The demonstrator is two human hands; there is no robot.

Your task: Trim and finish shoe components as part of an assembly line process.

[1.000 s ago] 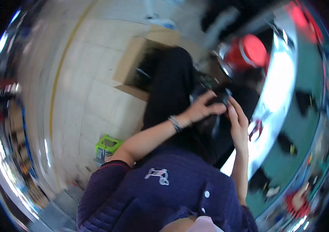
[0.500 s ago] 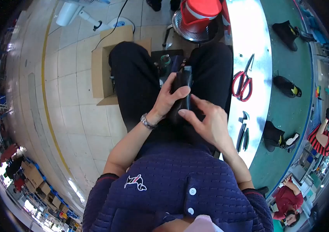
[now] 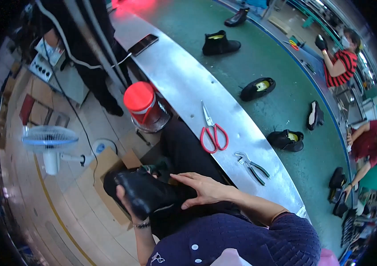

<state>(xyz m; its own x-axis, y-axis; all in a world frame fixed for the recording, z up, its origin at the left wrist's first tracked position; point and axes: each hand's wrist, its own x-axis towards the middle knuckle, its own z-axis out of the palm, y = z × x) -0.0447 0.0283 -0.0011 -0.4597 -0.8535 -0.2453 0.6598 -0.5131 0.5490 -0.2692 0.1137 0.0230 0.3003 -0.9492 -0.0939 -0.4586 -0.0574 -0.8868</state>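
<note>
Above my lap, my left hand (image 3: 128, 203) is closed around a black leather boot (image 3: 146, 189), thumb and fingers at its edge. The boot lies tilted, and its smooth side faces up. Beside it, my right hand (image 3: 206, 188) has its fingers stretched out and its thumb apart. Those fingertips are close to the boot's right end; whether they touch it I cannot tell. To the right, on a metal bench edge (image 3: 179, 77), rest red-handled scissors (image 3: 214, 135) and a pair of dark-handled pincers (image 3: 251, 167).
Black ankle boots (image 3: 219, 43) stand on the green conveyor belt (image 3: 224, 75) beyond the bench. A phone (image 3: 144, 44) lies on the bench. A red-lidded bucket (image 3: 139, 97), a fan (image 3: 50, 142) and an open cardboard box (image 3: 104, 177) stand ahead and left. Several people are nearby.
The view has swung toward the bench and belt. The boot has turned so that its broad side shows. My right hand's fingers, earlier bent against the boot, are now stretched out.
</note>
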